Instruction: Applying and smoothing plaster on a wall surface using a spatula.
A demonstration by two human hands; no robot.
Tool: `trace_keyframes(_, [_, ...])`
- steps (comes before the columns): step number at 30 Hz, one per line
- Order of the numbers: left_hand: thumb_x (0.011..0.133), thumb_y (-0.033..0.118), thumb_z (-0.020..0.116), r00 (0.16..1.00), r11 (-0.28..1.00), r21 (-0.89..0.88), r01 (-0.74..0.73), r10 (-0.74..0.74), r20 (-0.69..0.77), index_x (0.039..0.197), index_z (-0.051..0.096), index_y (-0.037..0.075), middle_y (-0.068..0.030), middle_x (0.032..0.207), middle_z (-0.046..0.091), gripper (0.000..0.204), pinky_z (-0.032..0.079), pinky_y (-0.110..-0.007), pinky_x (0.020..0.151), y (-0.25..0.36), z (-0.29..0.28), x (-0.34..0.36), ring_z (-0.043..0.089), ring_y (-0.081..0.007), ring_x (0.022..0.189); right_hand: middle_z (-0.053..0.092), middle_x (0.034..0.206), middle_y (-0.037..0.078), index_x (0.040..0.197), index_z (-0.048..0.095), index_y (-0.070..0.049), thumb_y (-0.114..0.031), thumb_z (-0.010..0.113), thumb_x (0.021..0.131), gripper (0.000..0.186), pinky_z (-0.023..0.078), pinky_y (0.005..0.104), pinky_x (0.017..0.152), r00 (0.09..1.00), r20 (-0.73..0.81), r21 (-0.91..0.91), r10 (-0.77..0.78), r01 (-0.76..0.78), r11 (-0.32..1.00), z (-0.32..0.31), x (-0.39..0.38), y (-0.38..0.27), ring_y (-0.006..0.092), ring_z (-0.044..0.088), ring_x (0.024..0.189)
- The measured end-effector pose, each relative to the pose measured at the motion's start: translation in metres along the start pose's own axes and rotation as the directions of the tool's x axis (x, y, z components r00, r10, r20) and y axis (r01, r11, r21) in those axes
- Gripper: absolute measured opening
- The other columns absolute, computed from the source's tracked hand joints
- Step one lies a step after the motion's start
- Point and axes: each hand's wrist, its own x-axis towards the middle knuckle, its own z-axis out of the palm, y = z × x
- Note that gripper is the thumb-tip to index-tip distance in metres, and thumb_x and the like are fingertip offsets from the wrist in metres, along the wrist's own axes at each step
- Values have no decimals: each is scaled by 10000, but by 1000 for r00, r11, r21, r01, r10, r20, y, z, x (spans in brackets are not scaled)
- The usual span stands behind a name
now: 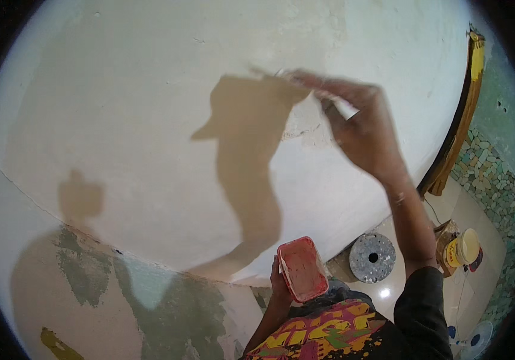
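My left hand (279, 285) holds a rectangular red tub (303, 270) low in front of my body. Its inside is coated with a pale, smeared residue. Raised to the white plastered wall (167, 162), my right hand (362, 123) is smeared by motion, its fingers closed. Something thin and pale shows between the thumb and fingers; its kind is too blurred to tell. The fingertips are at or close to the wall surface. Just below them is a rough, unsmoothed patch (302, 133). A shadow of my arm falls across the plaster.
On the tiled floor stand a round grey speckled stool-like object (372, 258) with a centre hole and a yellow-and-white bucket (462, 248). A dark and wooden strip (458, 126) edges the wall at right. Patchy green plaster (179, 318) lies below a crack at lower left.
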Motion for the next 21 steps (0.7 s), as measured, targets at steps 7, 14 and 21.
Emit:
trace_keyframes(7, [1026,607,404,996,1000,-19,16,-18,-89,1484,471,105,-149,1431,568,683,482,-556,1072,-9,-11,-8,583,-354,1279,713,1270,92,1260,717,-127,-77,720,827,436,517,399,1032,916,68,-584,-395,357,729,3,45,8,251,663,1212])
trace_keyframes(14, [1046,581,362,979,993,109,-47,67,-195,1483,477,110,-152,1436,567,653,476,-558,1077,0,0,18,591,-354,1268,656,1372,78,1283,683,-96,-124,767,785,505,470,419,1068,957,232,-575,-174,280,769,13,-33,14,256,599,1297])
trace_keyframes(21, [1053,569,367,985,987,135,-83,102,-141,1480,477,93,-147,1436,571,649,481,-545,1080,-1,1,33,592,-349,1268,746,1152,90,1204,752,-168,-34,679,822,411,570,374,880,964,-19,-385,-264,237,892,-28,21,12,251,719,1054])
